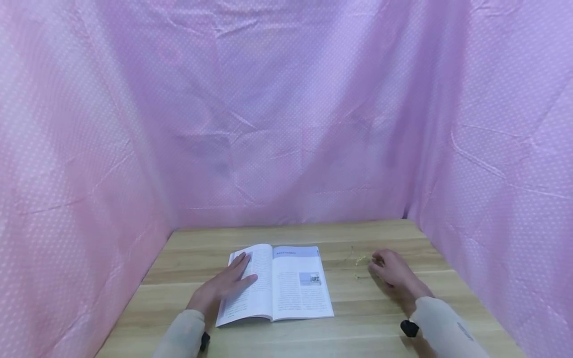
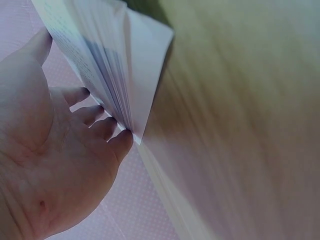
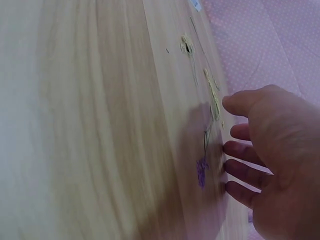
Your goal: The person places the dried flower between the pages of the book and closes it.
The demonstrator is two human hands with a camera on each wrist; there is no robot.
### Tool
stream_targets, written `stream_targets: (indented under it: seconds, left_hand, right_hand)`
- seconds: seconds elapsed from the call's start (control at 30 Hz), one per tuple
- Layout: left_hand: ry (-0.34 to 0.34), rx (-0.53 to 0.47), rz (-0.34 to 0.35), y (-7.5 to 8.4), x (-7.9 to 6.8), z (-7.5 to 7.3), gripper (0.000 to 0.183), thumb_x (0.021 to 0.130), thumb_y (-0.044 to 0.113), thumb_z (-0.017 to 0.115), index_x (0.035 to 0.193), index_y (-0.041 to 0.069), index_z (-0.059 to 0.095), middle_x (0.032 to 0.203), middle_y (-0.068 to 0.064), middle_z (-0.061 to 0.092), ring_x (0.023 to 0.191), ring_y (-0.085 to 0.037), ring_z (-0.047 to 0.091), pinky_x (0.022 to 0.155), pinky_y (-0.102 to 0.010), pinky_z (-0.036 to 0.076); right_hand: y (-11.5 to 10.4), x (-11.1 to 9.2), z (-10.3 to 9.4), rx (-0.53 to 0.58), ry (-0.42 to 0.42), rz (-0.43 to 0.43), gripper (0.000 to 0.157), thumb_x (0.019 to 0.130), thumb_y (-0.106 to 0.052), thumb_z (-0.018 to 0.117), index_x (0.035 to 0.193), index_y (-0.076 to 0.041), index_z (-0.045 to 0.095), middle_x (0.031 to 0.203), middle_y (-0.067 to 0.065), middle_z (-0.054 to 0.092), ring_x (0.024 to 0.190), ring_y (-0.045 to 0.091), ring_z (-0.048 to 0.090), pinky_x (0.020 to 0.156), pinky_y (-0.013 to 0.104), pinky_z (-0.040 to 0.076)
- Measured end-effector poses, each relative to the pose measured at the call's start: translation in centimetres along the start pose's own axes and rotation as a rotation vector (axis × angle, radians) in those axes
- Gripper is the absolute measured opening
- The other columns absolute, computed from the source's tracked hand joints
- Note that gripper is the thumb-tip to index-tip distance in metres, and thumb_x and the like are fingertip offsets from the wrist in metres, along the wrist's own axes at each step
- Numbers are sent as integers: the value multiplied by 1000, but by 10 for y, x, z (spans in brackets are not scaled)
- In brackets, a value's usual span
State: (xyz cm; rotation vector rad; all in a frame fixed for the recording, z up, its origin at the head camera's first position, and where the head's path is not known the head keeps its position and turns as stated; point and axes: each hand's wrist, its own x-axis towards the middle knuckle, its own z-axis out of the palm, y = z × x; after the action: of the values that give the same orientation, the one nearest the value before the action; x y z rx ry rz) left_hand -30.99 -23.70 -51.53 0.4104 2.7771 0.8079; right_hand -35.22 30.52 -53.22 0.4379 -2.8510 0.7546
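An open book (image 1: pixel 286 293) lies on the wooden table, with printed text and a small picture on its right page. My left hand (image 1: pixel 228 282) rests spread on the left page, its fingers straight. In the left wrist view its fingertips touch the page, and the book's fanned page edges (image 2: pixel 112 60) show beside them. My right hand (image 1: pixel 394 271) is over the table right of the book, fingers loosely bent, holding nothing that I can see. Near its fingertips lie a yellow dried flower sprig (image 3: pixel 212 95), a purple flower sprig (image 3: pixel 201 172) and a pale flower with a dark centre (image 3: pixel 186 46).
The wooden table (image 1: pixel 295 340) carries the book and the thin sprigs. Pink dotted cloth (image 1: pixel 286 124) hangs behind it and on both sides. Each wrist wears a dark strap (image 1: pixel 409 328) at the sleeve's edge.
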Motion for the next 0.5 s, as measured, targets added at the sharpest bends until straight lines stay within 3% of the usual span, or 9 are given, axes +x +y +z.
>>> stream_targets:
  seconds: [0.2, 0.5]
  left_hand:
    - [11, -9, 4, 3, -2, -1, 88, 116, 60, 50, 182, 13, 16, 192, -17, 4, 178, -47, 6, 141, -74, 17]
    - [5, -4, 10, 0, 0, 0, 88, 116, 59, 51, 182, 11, 17, 192, -19, 6, 178, -48, 7, 142, -73, 17]
  right_hand:
    - [0, 9, 6, -28, 11, -16, 21, 101, -19, 80, 108, 0, 84, 111, 19, 79, 105, 40, 75, 101, 66, 62]
    - [-2, 12, 13, -46, 23, 26, 13, 101, -17, 82, 101, -5, 85, 105, 14, 78, 100, 34, 74, 98, 63, 63]
